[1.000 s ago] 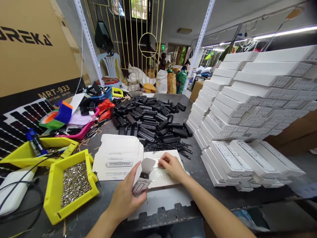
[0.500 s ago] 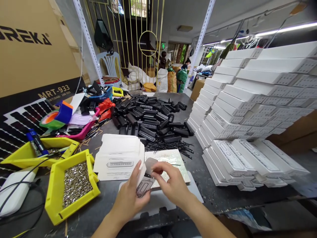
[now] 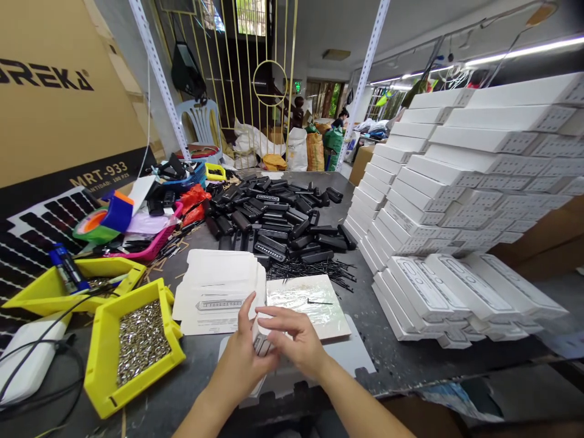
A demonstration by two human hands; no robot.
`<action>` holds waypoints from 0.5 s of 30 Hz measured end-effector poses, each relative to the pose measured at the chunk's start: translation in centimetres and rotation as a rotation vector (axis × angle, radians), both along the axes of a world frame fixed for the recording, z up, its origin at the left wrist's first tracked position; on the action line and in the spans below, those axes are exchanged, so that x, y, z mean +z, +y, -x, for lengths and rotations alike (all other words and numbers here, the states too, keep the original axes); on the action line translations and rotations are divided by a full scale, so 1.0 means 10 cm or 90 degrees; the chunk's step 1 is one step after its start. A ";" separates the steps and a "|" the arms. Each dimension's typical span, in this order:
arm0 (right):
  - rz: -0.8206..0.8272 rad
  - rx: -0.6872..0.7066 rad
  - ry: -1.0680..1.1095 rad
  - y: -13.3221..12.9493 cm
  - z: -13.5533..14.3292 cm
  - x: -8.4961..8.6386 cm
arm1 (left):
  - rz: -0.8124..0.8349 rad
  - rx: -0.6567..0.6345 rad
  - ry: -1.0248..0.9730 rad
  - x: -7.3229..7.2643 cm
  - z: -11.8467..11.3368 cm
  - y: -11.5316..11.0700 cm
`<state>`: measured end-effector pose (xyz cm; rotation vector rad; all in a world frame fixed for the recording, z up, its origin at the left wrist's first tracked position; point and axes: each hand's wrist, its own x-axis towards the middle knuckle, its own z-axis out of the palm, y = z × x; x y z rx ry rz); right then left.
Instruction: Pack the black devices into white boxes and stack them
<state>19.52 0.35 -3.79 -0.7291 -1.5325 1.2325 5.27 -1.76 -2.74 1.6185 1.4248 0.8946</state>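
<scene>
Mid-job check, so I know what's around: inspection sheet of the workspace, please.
Surface: dark tabletop, scuffed.
Job's things: small white box in hand; printed flat cartons beyond it, leftward; black pieces piled farther back.
Clutter: nearer yellow bin of metal bits.
Hands: left hand grips the box; right hand touches its top end.
Cables: black cables at left.
Surroundings: stacked white boxes right, large carton left.
</scene>
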 end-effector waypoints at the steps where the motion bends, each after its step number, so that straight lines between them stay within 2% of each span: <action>1: 0.016 -0.008 -0.005 0.00 -0.01 0.02 | 0.010 -0.004 0.003 0.01 0.00 0.00; 3: 0.020 -0.030 -0.009 0.02 -0.02 0.06 | 0.022 -0.006 0.004 0.03 0.01 0.00; 6: -0.089 -0.038 -0.045 0.01 -0.05 0.06 | 0.016 -0.012 -0.028 0.05 0.04 -0.01; 8: -0.150 -0.016 -0.092 -0.05 -0.05 0.01 | 0.011 0.018 -0.051 0.05 0.01 -0.01; 9: -0.144 -0.012 -0.110 -0.09 -0.04 -0.02 | 0.008 0.051 -0.062 0.03 -0.01 -0.01; 12: -0.086 -0.028 -0.181 -0.25 -0.02 -0.08 | 0.017 0.107 -0.107 -0.11 -0.04 0.04; 14: -0.085 -0.036 -0.258 -0.32 -0.13 -0.01 | 0.017 0.098 -0.144 -0.25 0.10 0.11; 15: -0.095 -0.066 -0.297 -0.34 -0.27 0.07 | 0.003 0.113 -0.153 -0.31 0.25 0.15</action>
